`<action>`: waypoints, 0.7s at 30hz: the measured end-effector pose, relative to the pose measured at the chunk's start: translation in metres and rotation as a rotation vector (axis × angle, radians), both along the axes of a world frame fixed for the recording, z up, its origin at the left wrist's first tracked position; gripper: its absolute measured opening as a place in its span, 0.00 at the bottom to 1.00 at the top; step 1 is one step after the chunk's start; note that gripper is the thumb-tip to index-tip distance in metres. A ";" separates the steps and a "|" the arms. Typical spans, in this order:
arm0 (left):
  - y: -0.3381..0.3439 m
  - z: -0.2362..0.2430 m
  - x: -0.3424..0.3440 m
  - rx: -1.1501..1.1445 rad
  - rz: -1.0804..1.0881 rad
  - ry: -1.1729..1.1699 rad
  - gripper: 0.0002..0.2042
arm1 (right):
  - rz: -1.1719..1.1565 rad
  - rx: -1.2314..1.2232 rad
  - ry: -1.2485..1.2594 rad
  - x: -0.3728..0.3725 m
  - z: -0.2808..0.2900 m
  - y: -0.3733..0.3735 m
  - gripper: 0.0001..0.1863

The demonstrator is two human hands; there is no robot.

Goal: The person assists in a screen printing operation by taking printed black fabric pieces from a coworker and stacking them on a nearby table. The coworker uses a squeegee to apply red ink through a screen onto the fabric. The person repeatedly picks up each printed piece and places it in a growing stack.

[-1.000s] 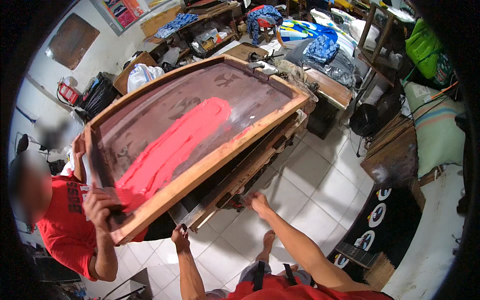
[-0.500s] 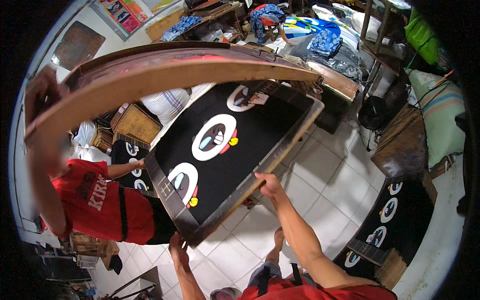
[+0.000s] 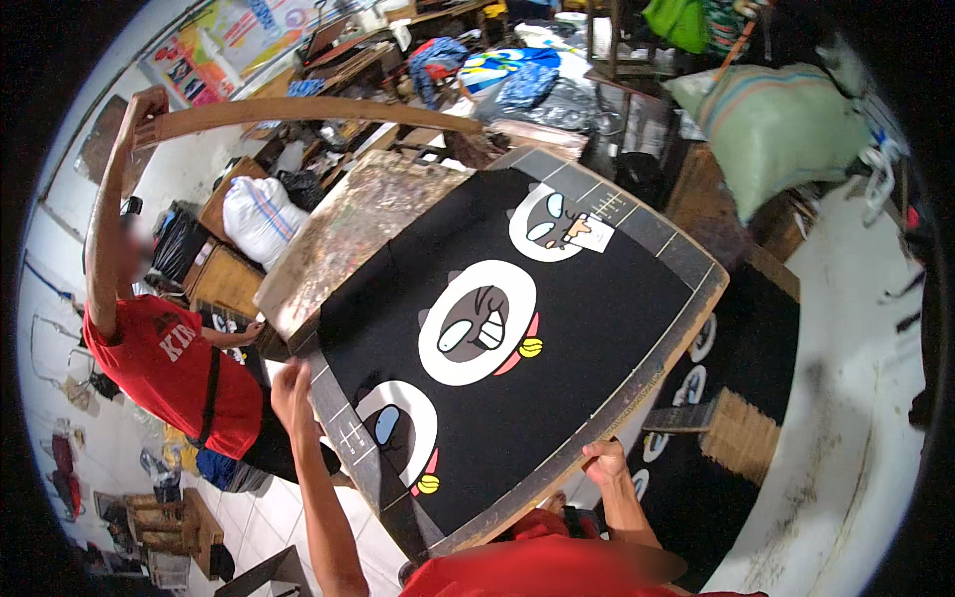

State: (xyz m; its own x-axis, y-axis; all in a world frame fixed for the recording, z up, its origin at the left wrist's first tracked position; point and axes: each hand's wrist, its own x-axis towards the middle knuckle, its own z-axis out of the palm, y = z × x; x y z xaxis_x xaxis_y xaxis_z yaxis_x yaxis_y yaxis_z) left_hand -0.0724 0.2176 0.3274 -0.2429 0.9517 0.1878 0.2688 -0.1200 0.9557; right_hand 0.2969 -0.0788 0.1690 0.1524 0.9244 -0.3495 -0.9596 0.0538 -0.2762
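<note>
A large flat board [image 3: 686, 328] with a dark taped border lies tilted before me. Black fabric [image 3: 587, 328] covers its middle, printed with a row of white oval cartoon faces [image 3: 477, 320] with pink and yellow details. My right hand [image 3: 605, 464] is closed on the near right edge, thumb on top. My left hand [image 3: 293, 400] is closed at the left edge, its fingertips partly hidden. A small white card [image 3: 593, 235] rests by the far face. At left, a co-worker in a red shirt [image 3: 179, 363] holds up a wooden frame [image 3: 298, 111].
Beyond the board is a paint-stained table top [image 3: 343, 214]. The co-worker's lower hand [image 3: 245, 335] is near its left corner. More printed black fabric [image 3: 751, 338] lies low at right, beneath a green sack [image 3: 786, 139]. A white sack [image 3: 261, 219] stands at far left.
The board has moved right and toward me, away from under the raised frame, baring the stained table top. My left hand has shifted up along its left edge; my right hand has moved nearer me.
</note>
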 end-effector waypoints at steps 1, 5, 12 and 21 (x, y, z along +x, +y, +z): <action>0.021 0.012 0.021 0.015 -0.107 0.067 0.14 | -0.027 0.008 -0.010 0.003 0.004 -0.014 0.26; 0.094 0.073 0.122 0.219 -0.478 0.219 0.13 | -0.184 0.092 -0.085 0.010 0.014 -0.061 0.27; 0.192 0.220 0.263 0.132 -0.771 0.760 0.33 | -0.439 0.271 -0.235 -0.010 0.004 -0.082 0.27; 0.088 0.258 0.288 0.359 -0.907 0.515 0.27 | -0.413 -0.102 -0.442 -0.080 -0.034 -0.120 0.12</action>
